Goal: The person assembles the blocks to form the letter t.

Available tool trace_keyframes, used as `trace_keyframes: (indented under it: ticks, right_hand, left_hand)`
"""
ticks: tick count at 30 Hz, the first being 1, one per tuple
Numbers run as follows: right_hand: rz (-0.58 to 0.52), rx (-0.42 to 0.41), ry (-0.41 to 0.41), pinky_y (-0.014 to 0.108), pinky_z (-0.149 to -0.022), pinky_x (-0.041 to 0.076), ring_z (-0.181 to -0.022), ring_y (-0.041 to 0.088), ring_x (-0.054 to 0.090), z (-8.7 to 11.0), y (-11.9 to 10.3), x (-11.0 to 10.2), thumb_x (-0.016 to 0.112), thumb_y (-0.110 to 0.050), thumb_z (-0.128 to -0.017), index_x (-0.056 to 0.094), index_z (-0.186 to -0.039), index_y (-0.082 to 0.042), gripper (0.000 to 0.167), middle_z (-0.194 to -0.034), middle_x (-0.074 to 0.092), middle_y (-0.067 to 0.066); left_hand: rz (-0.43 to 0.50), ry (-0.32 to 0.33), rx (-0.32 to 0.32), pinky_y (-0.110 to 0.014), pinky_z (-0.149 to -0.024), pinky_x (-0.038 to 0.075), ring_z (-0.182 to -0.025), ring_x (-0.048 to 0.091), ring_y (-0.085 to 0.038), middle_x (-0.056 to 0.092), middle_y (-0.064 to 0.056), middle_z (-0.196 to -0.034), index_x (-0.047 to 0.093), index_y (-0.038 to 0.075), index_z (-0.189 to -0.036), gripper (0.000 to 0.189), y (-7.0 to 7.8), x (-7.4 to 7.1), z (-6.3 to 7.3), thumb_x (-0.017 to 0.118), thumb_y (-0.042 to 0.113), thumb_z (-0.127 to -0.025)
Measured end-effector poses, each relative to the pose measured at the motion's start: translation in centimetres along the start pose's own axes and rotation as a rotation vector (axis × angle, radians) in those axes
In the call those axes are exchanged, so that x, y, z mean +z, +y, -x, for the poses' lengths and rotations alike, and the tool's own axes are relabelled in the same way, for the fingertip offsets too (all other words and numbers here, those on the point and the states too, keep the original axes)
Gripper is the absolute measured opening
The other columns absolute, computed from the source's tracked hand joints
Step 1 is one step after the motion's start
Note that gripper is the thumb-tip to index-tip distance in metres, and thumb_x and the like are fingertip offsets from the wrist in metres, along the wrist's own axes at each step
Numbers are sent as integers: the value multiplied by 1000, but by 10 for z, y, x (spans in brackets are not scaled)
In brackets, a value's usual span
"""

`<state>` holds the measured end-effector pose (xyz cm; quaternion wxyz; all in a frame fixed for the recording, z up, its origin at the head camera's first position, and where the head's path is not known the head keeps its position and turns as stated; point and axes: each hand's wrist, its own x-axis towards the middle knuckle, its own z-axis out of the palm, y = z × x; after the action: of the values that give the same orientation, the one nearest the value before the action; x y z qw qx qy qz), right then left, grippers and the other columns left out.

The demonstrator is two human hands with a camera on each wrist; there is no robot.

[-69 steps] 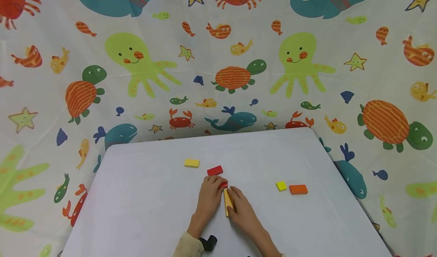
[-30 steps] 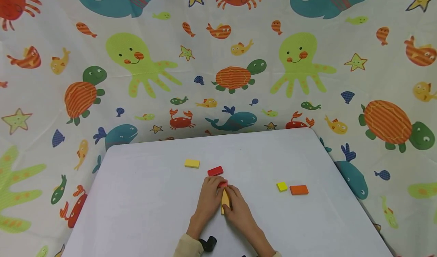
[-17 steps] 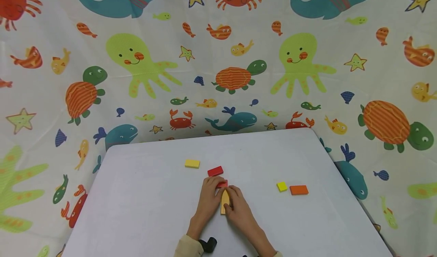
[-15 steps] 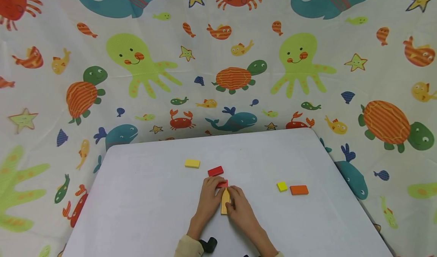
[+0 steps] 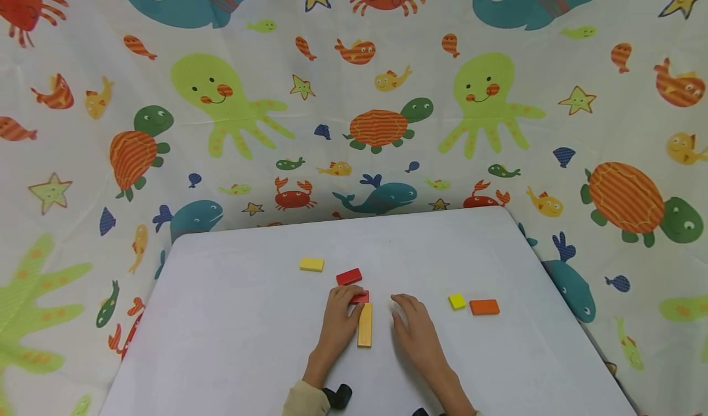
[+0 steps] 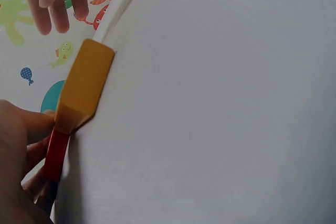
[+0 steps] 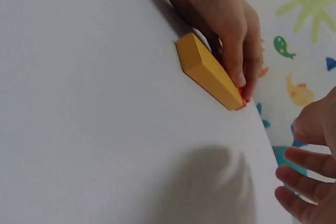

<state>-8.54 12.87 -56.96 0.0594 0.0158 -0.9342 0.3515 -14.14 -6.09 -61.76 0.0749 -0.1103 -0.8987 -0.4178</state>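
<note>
My left hand (image 5: pixel 337 317) pinches a small red block (image 5: pixel 362 297) on the white table, fingers curled over its far side. A long yellow-orange block (image 5: pixel 365 325) lies lengthwise just in front of it, one end against the red block. In the left wrist view the thumb rests right where the red block (image 6: pixel 56 156) and yellow-orange block (image 6: pixel 85 85) meet. To the right, my right hand (image 5: pixel 418 333) is apart from the blocks, fingers loosely bent around nothing. The right wrist view shows its fingers (image 7: pixel 304 184) spread, with the yellow-orange block (image 7: pixel 210 74) some way off.
Behind the left hand lies another red block (image 5: pixel 349 276), with a yellow block (image 5: pixel 311 265) farther back left. A small yellow square block (image 5: pixel 456 302) and an orange block (image 5: pixel 484 307) sit to the right. A sea-animal cloth (image 5: pixel 381 84) hangs behind the table (image 5: pixel 232 317).
My right hand has let go of the yellow-orange block and moved right, away from it. That block now lies flat and straight against the red one. The left hand has stayed in place.
</note>
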Motion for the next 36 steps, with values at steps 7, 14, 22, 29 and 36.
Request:
trace_keyframes:
  ticks: [7, 14, 22, 29, 36]
  right_hand:
    - [11, -5, 43, 48, -109, 53, -131, 31, 60, 1, 10, -9, 68, -11, -99, 65, -137, -8, 38, -140, 64, 10]
    - [4, -47, 125, 53, -106, 53, -127, 36, 61, -1, 24, -17, 70, -4, -96, 67, -132, -2, 37, -135, 66, 16]
    - [56, -66, 219, 58, -102, 54, -122, 42, 62, -3, 41, -30, 73, 0, -92, 68, -129, 1, 37, -130, 67, 21]
    - [68, -94, 312, 62, -98, 52, -116, 48, 62, -3, 57, -39, 73, 4, -89, 70, -122, 5, 33, -123, 68, 25]
    - [82, -127, 367, 64, -95, 52, -113, 50, 62, -2, 68, -45, 74, 7, -87, 70, -119, 7, 32, -120, 68, 29]
  left_hand:
    - [8, 1, 2, -44, -113, 49, -129, 54, -17, 70, 7, -127, 71, 23, -121, 25, 1, 0, 1, 74, 14, -97]
    - [20, 4, 1, -44, -113, 49, -130, 53, -17, 69, 8, -127, 72, 23, -120, 25, 1, -1, 1, 73, 13, -97]
    - [10, -1, -1, -44, -113, 49, -130, 54, -17, 70, 7, -127, 72, 23, -121, 26, 2, -1, 1, 74, 14, -97]
    - [-11, 5, 9, -42, -110, 52, -127, 55, -16, 70, 7, -126, 72, 22, -121, 27, 4, -2, 2, 75, 14, -96]
    - [-13, -17, -20, -40, -112, 50, -129, 53, -14, 69, 9, -128, 71, 24, -123, 26, 4, -2, 2, 73, 17, -98]
